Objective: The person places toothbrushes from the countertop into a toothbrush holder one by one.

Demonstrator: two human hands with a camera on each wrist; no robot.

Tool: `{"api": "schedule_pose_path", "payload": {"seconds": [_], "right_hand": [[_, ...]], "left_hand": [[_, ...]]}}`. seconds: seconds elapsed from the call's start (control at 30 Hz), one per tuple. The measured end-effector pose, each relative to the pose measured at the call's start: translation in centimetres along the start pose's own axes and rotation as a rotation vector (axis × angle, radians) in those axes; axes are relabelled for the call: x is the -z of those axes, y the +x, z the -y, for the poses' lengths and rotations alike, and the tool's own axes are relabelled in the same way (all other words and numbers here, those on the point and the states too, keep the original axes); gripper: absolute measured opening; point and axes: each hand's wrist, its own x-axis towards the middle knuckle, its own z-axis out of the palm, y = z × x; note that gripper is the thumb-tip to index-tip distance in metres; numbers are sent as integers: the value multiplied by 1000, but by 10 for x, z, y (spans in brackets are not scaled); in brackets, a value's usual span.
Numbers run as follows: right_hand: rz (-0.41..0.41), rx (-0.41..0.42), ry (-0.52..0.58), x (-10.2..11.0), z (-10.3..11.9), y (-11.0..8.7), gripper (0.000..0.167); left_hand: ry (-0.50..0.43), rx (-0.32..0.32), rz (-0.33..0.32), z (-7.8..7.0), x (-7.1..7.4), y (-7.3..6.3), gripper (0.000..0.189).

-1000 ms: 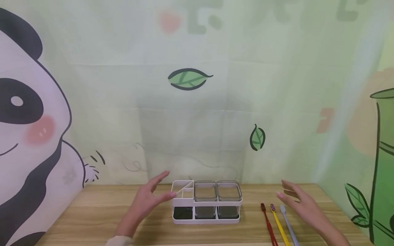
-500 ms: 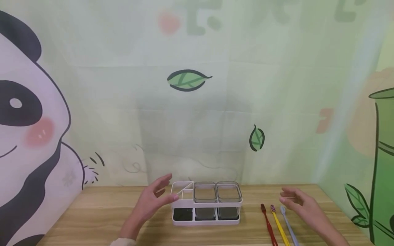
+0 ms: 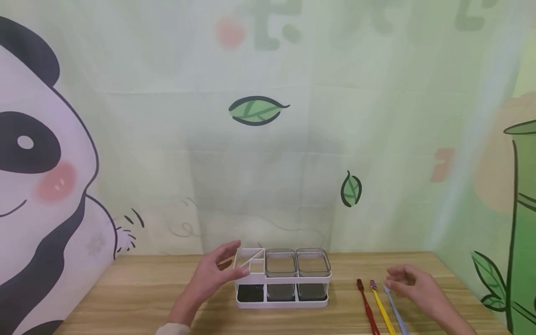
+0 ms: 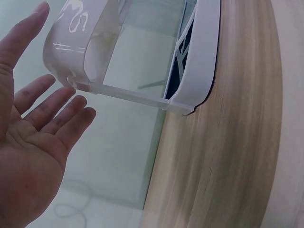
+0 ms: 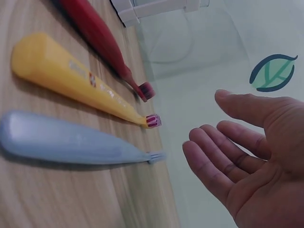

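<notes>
A white toothbrush holder (image 3: 284,280) stands on the table, with a divided section at its left end and two clear cups beside it. My left hand (image 3: 211,274) is at the holder's left end, thumb and fingers spread; in the left wrist view its fingertips are close to the upper rim, and contact is unclear. To the right lie a red toothbrush (image 5: 97,35), a yellow toothbrush (image 5: 76,85) and a light blue toothbrush (image 5: 71,140). My right hand (image 3: 418,286) hovers by the blue one's bristle end, fingers loosely bent and holding nothing.
The wood-grain table (image 3: 138,298) runs back to a pale green printed cloth (image 3: 268,177). A panda figure (image 3: 46,163) is printed on its left side, and green bamboo (image 3: 523,232) on its right.
My left hand has shifted slightly right, toward the holder's end. My right hand has lowered toward the blue toothbrush's head. The holder and toothbrushes stay in place.
</notes>
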Motion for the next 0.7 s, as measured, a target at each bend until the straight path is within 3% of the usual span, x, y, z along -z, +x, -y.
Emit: {"api": "schedule_pose_path", "payload": {"seconds": [0.37, 0.7], "right_hand": [[53, -81, -9, -1, -12, 3, 35], [83, -44, 16, 0, -25, 0, 32]], "left_hand": [[-23, -5, 24, 3, -4, 0, 75], [-42, -6, 23, 3, -5, -2, 73]]}}
